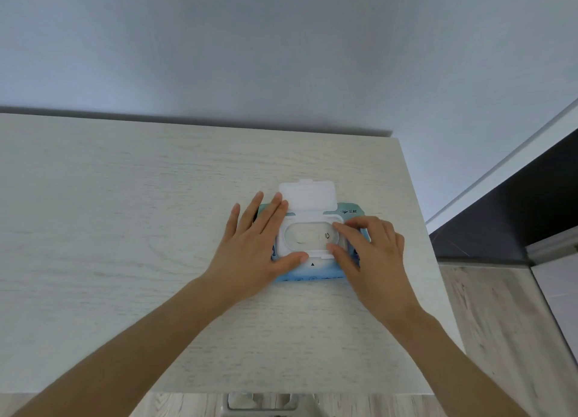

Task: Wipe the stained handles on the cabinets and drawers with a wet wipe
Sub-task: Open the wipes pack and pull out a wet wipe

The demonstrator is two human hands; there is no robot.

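Your left hand (250, 247) lies flat on the left end of the wet wipe pack (312, 271), fingers straight and slightly spread, thumb touching the front edge of the white frame. The pack sits on the pale wood cabinet top (125, 229), toward its right edge. Its lid (308, 196) is flipped open, away from you. Your right hand (372, 254) is at the opening (308, 236), fingers curled; thumb and forefinger reach its right rim, can't tell if they're pinching a wipe. A metal handle (266, 404) shows at the bottom edge.

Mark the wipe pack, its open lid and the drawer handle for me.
wipe pack (308, 274): head view, blue front edge.
lid (308, 196): head view, middle of the flipped-up flap.
drawer handle (269, 401): head view, metal bar below the cabinet top.
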